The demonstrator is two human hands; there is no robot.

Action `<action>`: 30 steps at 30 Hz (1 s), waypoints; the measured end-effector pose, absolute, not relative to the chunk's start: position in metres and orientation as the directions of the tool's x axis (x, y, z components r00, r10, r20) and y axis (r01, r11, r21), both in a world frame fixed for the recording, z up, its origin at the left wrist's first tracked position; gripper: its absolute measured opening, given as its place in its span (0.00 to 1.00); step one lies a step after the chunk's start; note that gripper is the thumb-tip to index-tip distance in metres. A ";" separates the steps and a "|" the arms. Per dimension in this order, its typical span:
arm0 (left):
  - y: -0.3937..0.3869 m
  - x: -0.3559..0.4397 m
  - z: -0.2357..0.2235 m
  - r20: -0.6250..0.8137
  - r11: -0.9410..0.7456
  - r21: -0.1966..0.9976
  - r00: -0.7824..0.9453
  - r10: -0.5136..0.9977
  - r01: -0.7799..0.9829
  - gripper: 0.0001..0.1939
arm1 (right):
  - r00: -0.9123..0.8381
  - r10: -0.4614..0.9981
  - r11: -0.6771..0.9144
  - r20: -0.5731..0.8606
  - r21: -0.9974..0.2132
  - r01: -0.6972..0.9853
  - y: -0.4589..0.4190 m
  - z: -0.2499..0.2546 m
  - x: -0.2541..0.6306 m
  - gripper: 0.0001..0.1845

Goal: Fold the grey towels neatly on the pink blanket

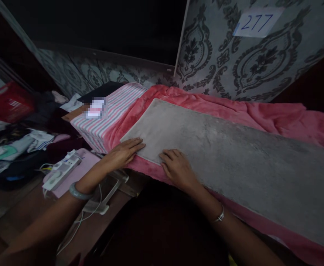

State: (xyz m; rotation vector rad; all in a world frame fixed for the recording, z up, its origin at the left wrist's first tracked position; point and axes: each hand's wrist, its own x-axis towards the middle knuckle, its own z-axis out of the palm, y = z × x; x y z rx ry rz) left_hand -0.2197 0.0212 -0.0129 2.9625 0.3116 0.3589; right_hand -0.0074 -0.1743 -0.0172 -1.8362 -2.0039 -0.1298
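Head view: we have the grey mat [242, 159] lying flat and lengthwise across the pink blanket [278, 116], its left end squared near us and its right end running towards the picture's edge. We judge it light for its length and soft in the pile, yet with enough body to keep its corners — so it should bend before it creases, slide a little on the plush below, and come to no harm if dropped. We would take it by its near left corner and along the near edge, palms flat for smoothing, thumb under the rim for lifting. The left hand [125, 150] rests at that corner, fingers close together and nearly straight; whether its thumb pinches from below we cannot tell. Our right hand [179, 169] lies just to the right on the near part of the mat, fingers loosely bent, thumb slightly apart, gripping nothing we can see. Farther left runs the striped cloth [119, 105]; nearer, on the left, a power strip [62, 171] sits on a pink stool [88, 157] — well apart from the mat.
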 end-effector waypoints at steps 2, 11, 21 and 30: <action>0.026 -0.221 -0.012 0.208 -0.964 0.149 0.946 0.248 0.220 0.28 | -0.067 0.930 0.133 0.361 -0.160 0.978 -0.176 -0.021 -0.007 0.16; 0.042 -0.222 -0.029 0.310 -0.945 0.131 0.893 0.325 0.299 0.23 | -0.162 0.893 0.194 0.421 -0.036 0.980 -0.178 -0.030 -0.002 0.20; 0.044 -0.235 -0.039 0.386 -0.949 0.085 0.868 0.312 0.303 0.22 | -0.115 0.874 0.165 0.472 -0.064 0.984 -0.173 -0.040 -0.006 0.16; 0.039 -0.242 -0.047 0.422 -0.949 0.092 0.851 0.311 0.301 0.22 | -0.144 0.874 0.238 0.464 -0.150 0.960 -0.177 -0.033 -0.006 0.16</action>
